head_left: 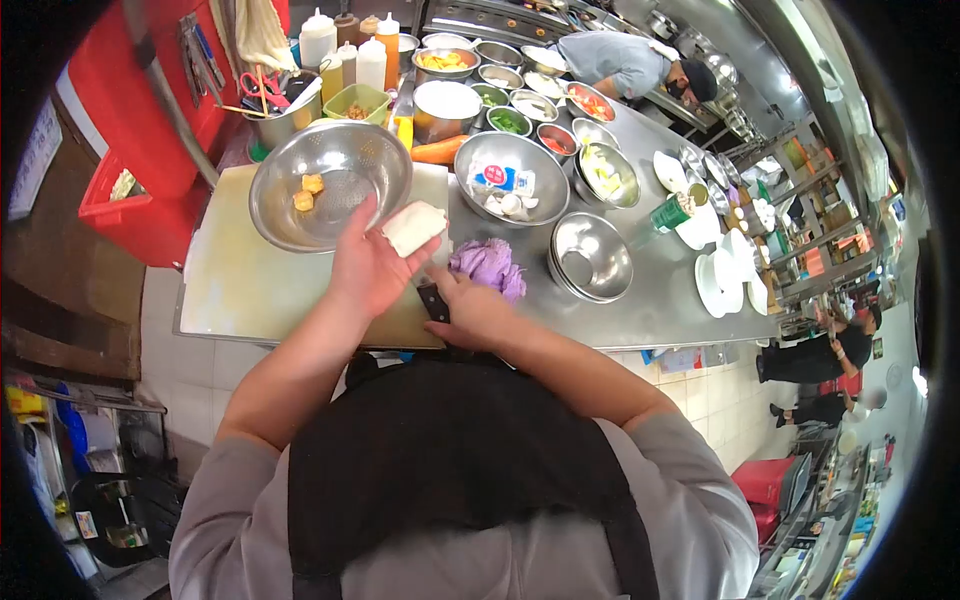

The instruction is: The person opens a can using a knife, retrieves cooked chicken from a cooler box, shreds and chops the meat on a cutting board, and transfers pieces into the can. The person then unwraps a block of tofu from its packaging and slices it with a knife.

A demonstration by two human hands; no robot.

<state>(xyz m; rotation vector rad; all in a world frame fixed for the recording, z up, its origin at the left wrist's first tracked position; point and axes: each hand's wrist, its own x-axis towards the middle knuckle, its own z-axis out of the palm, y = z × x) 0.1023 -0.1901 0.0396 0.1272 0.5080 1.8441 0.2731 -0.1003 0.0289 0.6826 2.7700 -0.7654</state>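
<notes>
My left hand [362,268] is palm up and holds a white block of what looks like tofu [414,229]. My right hand [478,312] is closed round the black handle of a knife [433,301]; I cannot make out its blade clearly. Both hands are over the front of a pale cutting board [225,275]. Just beyond my left hand stands a perforated steel colander [275,215] with golden-brown pieces [304,201] inside. A clump of purple cabbage [488,268] lies beyond my right hand.
A steel bowl [548,200] holds a printed packet and white pieces. Nested steel bowls [592,258] stand to the right, with white plates [718,285] farther along. Squeeze bottles [372,65] and ingredient bowls line the back. Across the counter a person [625,65] bends forward.
</notes>
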